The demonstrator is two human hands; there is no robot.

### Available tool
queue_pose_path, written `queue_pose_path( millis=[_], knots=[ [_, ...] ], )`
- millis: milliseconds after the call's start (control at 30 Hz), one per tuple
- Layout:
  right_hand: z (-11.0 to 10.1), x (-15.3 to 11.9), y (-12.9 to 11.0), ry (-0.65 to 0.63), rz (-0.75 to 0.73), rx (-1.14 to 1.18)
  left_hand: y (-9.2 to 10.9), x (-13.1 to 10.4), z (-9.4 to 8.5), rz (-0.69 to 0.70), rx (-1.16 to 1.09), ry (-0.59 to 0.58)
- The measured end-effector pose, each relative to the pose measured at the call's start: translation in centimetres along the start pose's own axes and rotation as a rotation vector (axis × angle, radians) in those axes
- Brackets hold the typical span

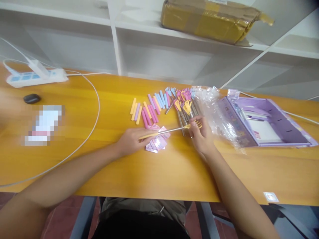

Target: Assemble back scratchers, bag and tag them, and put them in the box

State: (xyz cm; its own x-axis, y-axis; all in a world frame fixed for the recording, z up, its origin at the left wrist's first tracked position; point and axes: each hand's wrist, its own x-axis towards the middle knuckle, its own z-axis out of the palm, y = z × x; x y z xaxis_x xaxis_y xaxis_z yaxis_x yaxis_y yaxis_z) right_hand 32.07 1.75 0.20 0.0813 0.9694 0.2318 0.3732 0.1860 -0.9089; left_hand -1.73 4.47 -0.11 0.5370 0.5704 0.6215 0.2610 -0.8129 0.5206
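A back scratcher (pixel 171 130) with a metal rod, a yellow handle and a yellow claw head spans the space between my two hands. My left hand (pixel 131 141) is closed around its yellow handle. My right hand (pixel 200 134) pinches the claw end. Under the rod lies a fanned pile of shiny pink cards (pixel 157 143). Beyond it are loose handle sleeves (pixel 150 111) in pink, yellow, purple and blue. Close to my right hand, several metal rods with claw heads (pixel 184 96) in blue, pink and yellow lie bunched together.
Clear plastic wrap (pixel 214 109) lies beside an open purple box (pixel 270 144) on the right. A taped parcel (pixel 209 20) sits on the shelf above. At left are a power strip (pixel 37 78), a black mouse (pixel 32 98) and a white cable (pixel 98 103). A small sticker (pixel 270 197) is near the front edge.
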Motion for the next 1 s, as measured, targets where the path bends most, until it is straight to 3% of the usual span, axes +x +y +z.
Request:
queue_pose_path(
  millis=[100,333,533,700,1000],
  knots=[
    [0.0,0.1,0.5,0.032,-0.032,-0.079,0.1,-0.1,0.0,-0.025,-0.017,0.012],
    [-0.2,-0.2,-0.1,-0.065,-0.037,-0.125,-0.1,-0.2,0.1,-0.053,-0.037,0.034],
    [1.6,-1.2,-1.3,-0.172,-0.118,-0.288,-0.3,-0.4,0.3,-0.025,-0.045,-0.009],
    [2.8,-1.8,-1.7,-0.155,-0.108,-0.287,-0.3,-0.5,0.5,-0.041,-0.087,0.000],
    [0.1,-1.2,-3.0,-0.208,-0.173,-0.264,-0.2,0.5,-0.3,0.014,-0.011,-0.008]
  ],
)
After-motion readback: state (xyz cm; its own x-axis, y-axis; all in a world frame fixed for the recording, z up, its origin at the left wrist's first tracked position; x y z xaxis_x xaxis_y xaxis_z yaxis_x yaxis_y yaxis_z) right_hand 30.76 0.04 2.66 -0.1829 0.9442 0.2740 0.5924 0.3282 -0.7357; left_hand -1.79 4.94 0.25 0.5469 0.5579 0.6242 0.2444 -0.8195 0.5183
